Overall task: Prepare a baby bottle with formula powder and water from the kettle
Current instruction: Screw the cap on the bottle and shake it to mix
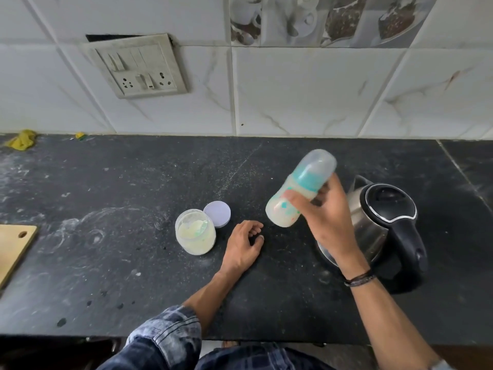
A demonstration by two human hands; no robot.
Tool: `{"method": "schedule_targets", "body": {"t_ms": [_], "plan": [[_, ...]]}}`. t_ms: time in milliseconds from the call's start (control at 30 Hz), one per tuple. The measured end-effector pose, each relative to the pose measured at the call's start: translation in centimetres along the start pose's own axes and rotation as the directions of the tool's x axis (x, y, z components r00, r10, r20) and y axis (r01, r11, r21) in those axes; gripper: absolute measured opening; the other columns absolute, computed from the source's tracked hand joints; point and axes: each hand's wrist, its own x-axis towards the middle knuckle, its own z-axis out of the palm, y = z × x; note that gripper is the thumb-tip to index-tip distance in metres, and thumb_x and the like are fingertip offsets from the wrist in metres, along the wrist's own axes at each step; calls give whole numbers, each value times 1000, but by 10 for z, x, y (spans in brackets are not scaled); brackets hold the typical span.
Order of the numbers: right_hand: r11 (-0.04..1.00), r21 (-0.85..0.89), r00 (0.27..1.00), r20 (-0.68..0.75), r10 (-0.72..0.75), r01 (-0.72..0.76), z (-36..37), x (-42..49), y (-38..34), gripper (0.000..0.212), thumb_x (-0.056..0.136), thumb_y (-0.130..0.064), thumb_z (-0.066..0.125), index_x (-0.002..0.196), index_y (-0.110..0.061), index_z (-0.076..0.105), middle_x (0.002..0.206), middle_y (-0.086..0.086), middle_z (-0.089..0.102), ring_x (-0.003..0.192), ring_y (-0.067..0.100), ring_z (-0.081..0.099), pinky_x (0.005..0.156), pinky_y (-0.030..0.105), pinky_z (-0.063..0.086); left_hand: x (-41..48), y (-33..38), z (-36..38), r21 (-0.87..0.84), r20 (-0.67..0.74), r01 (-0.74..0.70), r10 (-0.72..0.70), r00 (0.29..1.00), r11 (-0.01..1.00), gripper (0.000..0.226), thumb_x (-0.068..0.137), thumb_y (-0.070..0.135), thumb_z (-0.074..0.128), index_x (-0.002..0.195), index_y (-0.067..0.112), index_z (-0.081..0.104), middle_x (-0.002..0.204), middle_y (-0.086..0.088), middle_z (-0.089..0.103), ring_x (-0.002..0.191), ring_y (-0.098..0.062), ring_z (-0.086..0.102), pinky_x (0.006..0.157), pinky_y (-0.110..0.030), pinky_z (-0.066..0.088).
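Sleeve (165, 340), blue denim, sits at the near edge of the dark stone countertop (106, 196), pushed up the left forearm. Left hand (244, 245) rests palm-down on the counter with its fingers loosely curled under, holding nothing. Just to its left stands the open formula jar (195, 232), pale powder inside, and its round lid (217, 213) lies flat on the counter touching the jar's far side. A dark wristband (358, 279) circles the right wrist. Right hand (324, 217) is raised above the counter, its fingers wrapped round the middle of the baby bottle (280, 213). The bottle is tilted, capped end up and away, base down and to the left, with milky contents; its outline is blurred. Behind the right hand stands the steel kettle (384, 209), black lid closed. A wooden board (14, 247) lies at the left edge. A yellow cloth (22, 138) lies against the tiled wall, and a switch plate (138, 68) is mounted above.
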Motion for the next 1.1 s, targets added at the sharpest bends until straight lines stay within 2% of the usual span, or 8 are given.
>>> {"method": "schedule_targets", "body": {"t_ms": [200, 333, 467, 567, 733, 867, 1000, 1100], "plan": [[991, -131, 999, 21, 27, -24, -3, 2, 3, 52, 74, -53, 87, 116, -45, 58, 109, -17, 73, 101, 10, 72, 84, 33, 60, 0, -3, 0, 9, -18, 5, -4, 1000, 1000, 25, 89, 15, 67, 112, 23, 68, 99, 15, 62, 96, -3, 57, 84, -10, 42], [989, 130, 986, -162, -43, 64, -8, 1, 5, 47, 84, -45, 86, 124, -36, 62, 111, -11, 74, 103, 10, 71, 87, 27, 58, 4, -3, 1, -6, -21, -2, 2, 1000, 1000, 25, 88, 19, 66, 112, 27, 66, 98, 18, 62, 97, -2, 57, 84, -9, 42], [998, -41, 998, -43, 40, -42, -3, 0, 10, 56, 77, -49, 90, 123, -39, 59, 113, -9, 74, 105, 14, 72, 90, 41, 61, -1, -5, 2, -3, -10, 4, -4, 1000, 1000, 25, 88, 20, 65, 111, 29, 65, 99, 19, 61, 97, -3, 57, 84, -10, 43], [990, 128, 990, -141, -32, 50, 0, -5, 8, 50, 82, -43, 88, 125, -37, 61, 114, -7, 74, 104, 12, 72, 87, 27, 59, -2, -10, 2, -26, -24, 17, -17, 1000, 1000, 26, 88, 20, 67, 110, 32, 65, 98, 20, 62, 96, -3, 58, 84, -11, 44], [999, 21, 999, -25, 33, -32, 2, -2, 1, 59, 75, -45, 90, 123, -33, 58, 114, -7, 74, 105, 13, 73, 87, 33, 61, 2, -6, 2, -14, -19, 11, -11, 1000, 1000, 27, 87, 17, 68, 109, 31, 66, 96, 18, 63, 95, -4, 59, 84, -13, 45], [956, 283, 962, -273, 0, 80, 1, -3, -3, 54, 82, -45, 86, 127, -31, 59, 117, -6, 73, 113, 17, 70, 97, 43, 58, 4, -5, 3, -24, -27, 2, -2, 1000, 1000, 26, 87, 15, 69, 110, 29, 67, 97, 17, 63, 95, -4, 59, 84, -11, 44], [995, -61, 996, -30, 83, -85, -4, -5, 2, 63, 73, -47, 87, 125, -30, 56, 113, -12, 73, 105, 11, 71, 89, 38, 59, 4, -4, 3, -6, -35, -2, 2, 999, 1000, 27, 87, 12, 69, 110, 26, 68, 96, 16, 64, 94, -5, 58, 84, -11, 43], [996, 80, 989, -143, 49, -38, -2, -15, 8, 58, 76, -39, 86, 125, -30, 56, 112, -9, 75, 106, 11, 73, 89, 32, 60, 4, -4, 3, -9, -24, -8, 8, 1000, 1000, 27, 87, 13, 69, 111, 26, 67, 97, 16, 63, 95, -4, 58, 83, -11, 44]]}}
